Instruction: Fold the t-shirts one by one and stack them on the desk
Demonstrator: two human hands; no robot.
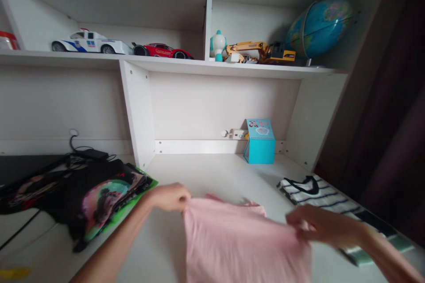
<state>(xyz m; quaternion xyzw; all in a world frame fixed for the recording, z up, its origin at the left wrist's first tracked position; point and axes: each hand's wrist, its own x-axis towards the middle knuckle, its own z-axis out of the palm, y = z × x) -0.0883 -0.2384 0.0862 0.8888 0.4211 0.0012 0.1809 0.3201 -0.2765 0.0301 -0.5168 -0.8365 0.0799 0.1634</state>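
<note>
A pink garment [239,239], perhaps a shirt, stretches between my two hands above the white desk [159,252]. My left hand [172,196] pinches its upper left corner, fingers closed. On the other side my right hand [305,223] grips the upper right part, somewhat smeared by motion. The lower end of the cloth runs out of the bottom of the view. Just beyond my right hand lies a striped white and black shirt [328,196], folded, with green-striped cloth nearer me. Left of my left arm is a pile of black printed clothes [109,194].
A blue desk calendar [261,150] stands at the back by a power socket [239,134]. Shelves above hold a police car [89,43], a red car [162,51], a toy excavator [259,51] and a globe [322,26]. Cables and a black adapter [91,154] lie back left.
</note>
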